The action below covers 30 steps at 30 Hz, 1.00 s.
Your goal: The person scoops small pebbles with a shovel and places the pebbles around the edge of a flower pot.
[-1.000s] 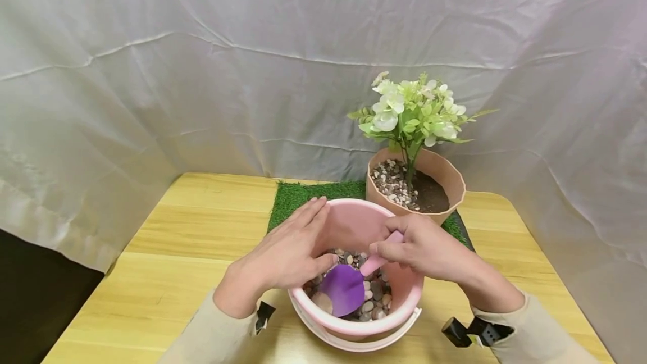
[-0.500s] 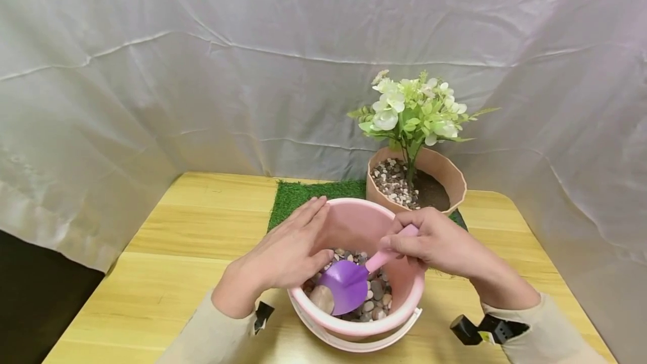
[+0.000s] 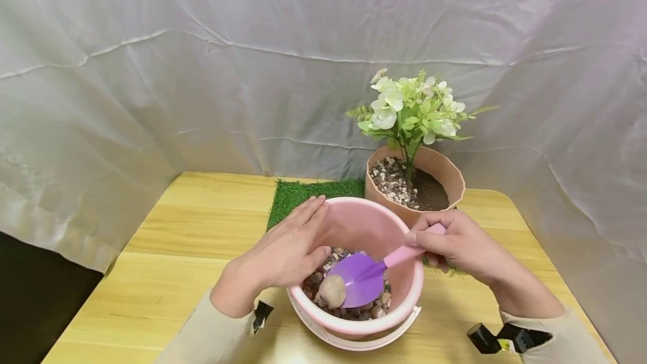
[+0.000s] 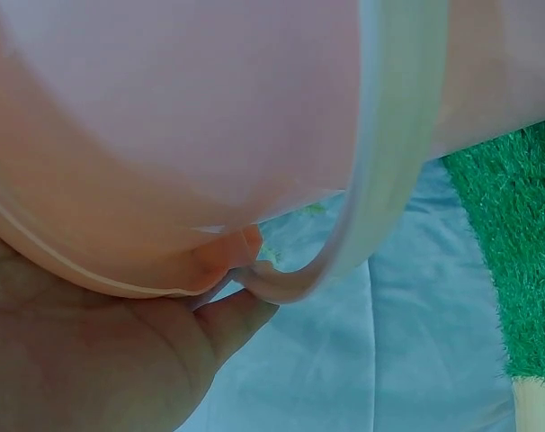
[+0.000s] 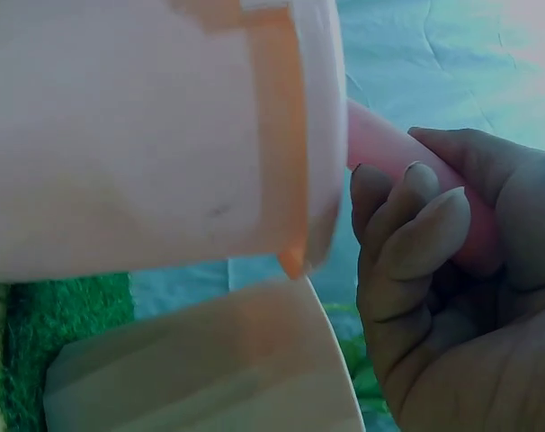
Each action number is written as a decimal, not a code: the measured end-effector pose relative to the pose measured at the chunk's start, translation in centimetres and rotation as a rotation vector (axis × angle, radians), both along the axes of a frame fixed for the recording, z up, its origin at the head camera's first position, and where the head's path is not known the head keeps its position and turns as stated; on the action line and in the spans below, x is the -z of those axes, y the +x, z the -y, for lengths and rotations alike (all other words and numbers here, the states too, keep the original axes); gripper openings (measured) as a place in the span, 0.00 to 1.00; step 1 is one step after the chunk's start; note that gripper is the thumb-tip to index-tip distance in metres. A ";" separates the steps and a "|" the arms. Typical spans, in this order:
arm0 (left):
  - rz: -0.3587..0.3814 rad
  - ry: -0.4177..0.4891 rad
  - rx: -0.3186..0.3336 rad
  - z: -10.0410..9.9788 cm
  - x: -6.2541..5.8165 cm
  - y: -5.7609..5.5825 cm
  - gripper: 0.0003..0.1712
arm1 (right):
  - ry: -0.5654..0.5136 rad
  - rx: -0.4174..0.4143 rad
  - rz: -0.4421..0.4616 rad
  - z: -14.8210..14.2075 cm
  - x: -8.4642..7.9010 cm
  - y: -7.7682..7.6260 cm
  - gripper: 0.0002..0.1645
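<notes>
My right hand (image 3: 462, 246) grips the pink handle of a toy shovel (image 3: 360, 281) with a purple blade. The blade slants down into a pink bucket (image 3: 415, 296), close over the pebbles (image 3: 376, 312) inside. At the blade's left end sits a large round beige stone (image 3: 332, 291), overlapping the purple in the head view. My left hand (image 3: 283, 246) rests on the bucket's left rim, fingers straight along it and thumb over the inside. In the right wrist view, fingers curl round the pink handle (image 5: 389, 144) beyond the bucket's rim.
Behind the bucket stands a peach flowerpot (image 3: 450, 176) with white flowers (image 3: 404, 107), small stones and dark soil. Green artificial turf (image 3: 298, 198) lies beneath it on the wooden table (image 3: 202, 212). The bucket's pale handle (image 3: 364, 344) hangs down at the front; grey curtains surround the table.
My right hand has moved right, drawing the shovel up and back from the pebbles. The large beige stone has shifted slightly right with the blade. My left hand stays on the rim.
</notes>
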<state>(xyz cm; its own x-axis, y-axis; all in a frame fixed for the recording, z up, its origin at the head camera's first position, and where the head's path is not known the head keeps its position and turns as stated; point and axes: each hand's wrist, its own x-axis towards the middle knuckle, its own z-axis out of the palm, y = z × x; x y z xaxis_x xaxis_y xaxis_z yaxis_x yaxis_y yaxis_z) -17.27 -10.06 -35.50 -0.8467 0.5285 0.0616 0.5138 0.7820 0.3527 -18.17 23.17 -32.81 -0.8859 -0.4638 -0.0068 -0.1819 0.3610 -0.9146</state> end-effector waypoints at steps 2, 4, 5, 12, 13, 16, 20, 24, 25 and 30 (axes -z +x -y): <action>0.001 0.001 -0.001 0.0 -0.1 0.0 0.46 | -0.022 0.023 0.002 -0.8 -0.2 0.1 0.10; 0.002 0.000 -0.004 -0.1 -0.1 0.0 0.46 | -0.034 0.057 -0.008 -1.7 -0.4 0.2 0.10; 0.002 0.000 -0.005 -0.1 -0.1 0.0 0.46 | -0.042 0.074 -0.013 -2.1 -0.5 0.2 0.10; 0.006 -0.001 -0.006 -0.2 -0.1 0.0 0.47 | -0.236 0.217 0.008 -5.3 -1.9 -0.1 0.14; 0.005 -0.001 -0.004 -0.2 -0.1 0.0 0.47 | -0.282 0.236 0.015 -5.8 -2.0 -0.1 0.14; -0.001 -0.002 -0.004 -0.1 0.0 0.0 0.47 | -0.397 0.287 0.036 -7.5 -2.5 -0.5 0.15; 0.000 0.004 -0.010 -0.1 0.0 0.1 0.47 | -0.497 0.355 0.042 -9.8 -3.1 -1.3 0.14; 0.003 0.009 -0.014 -0.1 0.0 0.1 0.48 | -0.470 0.442 0.027 -11.9 -3.4 -2.1 0.13; 0.003 0.007 -0.015 -0.1 0.0 0.1 0.48 | -0.447 0.468 0.030 -12.4 -3.4 -2.3 0.13; -0.002 0.000 -0.013 -0.1 0.1 0.2 0.48 | -0.320 0.580 0.049 -14.2 -3.1 -3.6 0.14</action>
